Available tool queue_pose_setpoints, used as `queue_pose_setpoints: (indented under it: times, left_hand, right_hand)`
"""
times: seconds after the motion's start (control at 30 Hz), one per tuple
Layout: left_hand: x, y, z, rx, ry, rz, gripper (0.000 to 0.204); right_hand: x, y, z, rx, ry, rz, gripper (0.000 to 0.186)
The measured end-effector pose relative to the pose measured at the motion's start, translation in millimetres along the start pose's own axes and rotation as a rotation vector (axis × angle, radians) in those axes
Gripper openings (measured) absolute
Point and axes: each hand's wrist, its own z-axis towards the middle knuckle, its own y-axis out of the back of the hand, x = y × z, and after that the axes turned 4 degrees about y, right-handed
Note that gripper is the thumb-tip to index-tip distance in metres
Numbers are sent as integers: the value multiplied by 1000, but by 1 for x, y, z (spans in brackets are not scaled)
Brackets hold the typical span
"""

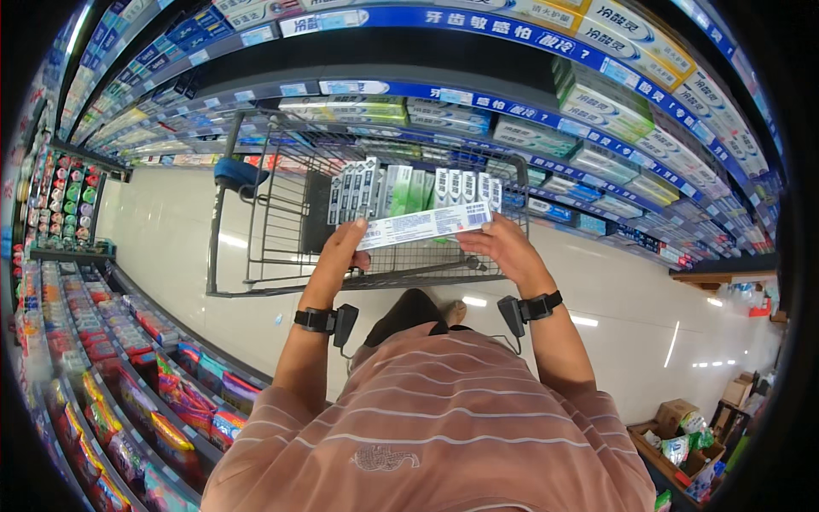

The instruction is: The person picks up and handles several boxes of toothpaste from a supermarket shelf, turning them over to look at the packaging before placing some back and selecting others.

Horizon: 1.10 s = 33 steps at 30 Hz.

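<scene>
A long white toothpaste box (424, 224) with small printed panels is held level across the shopping cart between both hands. My left hand (347, 246) grips its left end, thumb on top. My right hand (503, 246) holds the right end, fingers curled beneath. Under and behind it, several upright cartons (405, 186), white, grey and green, stand in the wire cart (260, 277), which has a blue piece (241, 175) at its left end. A black device is strapped on each of my wrists.
Shelves (380, 68) of toothpaste boxes curve across the top and right. Bright packets fill lower shelves (128, 341) at left, below a rack of round containers (68, 200). The pale floor (614, 282) stretches right toward open cardboard boxes (678, 418) with packages at lower right.
</scene>
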Motion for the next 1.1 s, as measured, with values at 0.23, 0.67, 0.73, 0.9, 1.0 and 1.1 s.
queue_pose_setpoints:
  times: [0.23,0.67,0.73,0.9,1.0,1.1]
  left_hand:
    - [6,15,9,58,-37,14,56]
    - [-6,105,43,177,-57,-26,47]
    - [-4,118,48,196,-49,-43,48]
    - [2,139,60,215,-33,-60,48]
    - [1,149,64,216,-42,-83,48]
    - [4,159,72,213,-46,-94,48]
  right_hand:
    - [1,-13,-7,18,50,0,46]
    - [-22,-87,38,-64,62,-38,47]
    - [-28,-97,45,-71,60,-42,47]
    - [-38,-115,58,-115,21,-53,46]
    - [-38,-126,66,-131,12,-50,47]
    - [-40,-134,73,-149,-1,-49,48]
